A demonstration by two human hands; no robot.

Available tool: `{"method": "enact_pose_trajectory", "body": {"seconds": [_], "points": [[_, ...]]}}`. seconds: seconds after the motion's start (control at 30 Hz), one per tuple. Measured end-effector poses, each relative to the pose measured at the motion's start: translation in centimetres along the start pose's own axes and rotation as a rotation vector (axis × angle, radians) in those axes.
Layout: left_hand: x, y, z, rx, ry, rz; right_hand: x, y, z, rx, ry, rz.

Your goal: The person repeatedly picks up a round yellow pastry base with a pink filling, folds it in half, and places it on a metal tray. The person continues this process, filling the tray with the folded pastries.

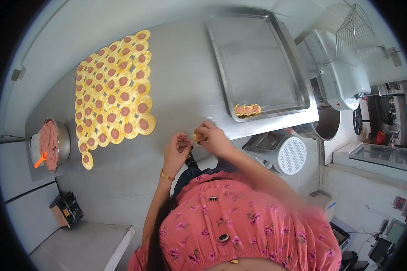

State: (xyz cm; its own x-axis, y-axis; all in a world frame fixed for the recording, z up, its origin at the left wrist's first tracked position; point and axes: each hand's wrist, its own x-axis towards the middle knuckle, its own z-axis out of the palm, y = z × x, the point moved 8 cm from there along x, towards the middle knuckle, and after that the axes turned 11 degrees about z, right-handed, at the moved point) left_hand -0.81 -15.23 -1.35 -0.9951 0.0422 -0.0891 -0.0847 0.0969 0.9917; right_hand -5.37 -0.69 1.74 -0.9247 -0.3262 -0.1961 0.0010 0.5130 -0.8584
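Note:
Over the near edge of the steel table my right hand (214,139) pinches a small dumpling (198,137) with a yellow wrapper. Close to its left side is my left hand (178,147), its fingers loosely bent and apart, with nothing seen in them; a gold-coloured band circles that wrist. To the left lies a sheet of overlapping round yellow wrappers (96,131), many topped with a pink ball of meat filling (143,107). Several shaped dumplings (247,109) stand in a row in the near left corner of a metal tray (226,83), right of my hands.
A steel bowl (64,140) of pink filling with an orange scoop (41,159) stands at the table's left end. Below the tray is a grey stool (271,149) with a perforated white face. A white machine (334,67) with a wire guard stands at the right.

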Motion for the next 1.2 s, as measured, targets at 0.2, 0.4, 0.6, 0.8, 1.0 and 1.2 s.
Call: {"method": "enact_pose_trajectory", "body": {"seconds": [0.2, 0.4, 0.6, 0.8, 1.0, 1.2], "points": [[2.2, 3.3, 4.0, 0.091, -0.033, -0.011, -1.0, 6.6, -19.7, -0.081, 0.445, 0.154], [5.0, 2.9, 9.8, 0.195, -0.08, 0.032, 1.3, 14.7, -23.9, -0.265, 0.336, 0.346], [7.4, 2.7, 14.2, 0.267, -0.087, 0.094, 3.1, 16.6, -21.8, -0.392, 0.011, 0.399], [7.7, 2.1, 14.9, 0.239, 0.029, 0.056, 3.3, 16.5, -20.9, -0.132, -0.199, 0.414], [7.9, 1.5, 14.9, 0.317, 0.019, 0.044, 3.4, 15.8, -21.0, -0.246, -0.224, 0.375], [8.0, 1.5, 14.8, 0.284, 0.027, 0.021, 4.0, 15.5, -20.8, -0.332, -0.275, 0.29]]}}
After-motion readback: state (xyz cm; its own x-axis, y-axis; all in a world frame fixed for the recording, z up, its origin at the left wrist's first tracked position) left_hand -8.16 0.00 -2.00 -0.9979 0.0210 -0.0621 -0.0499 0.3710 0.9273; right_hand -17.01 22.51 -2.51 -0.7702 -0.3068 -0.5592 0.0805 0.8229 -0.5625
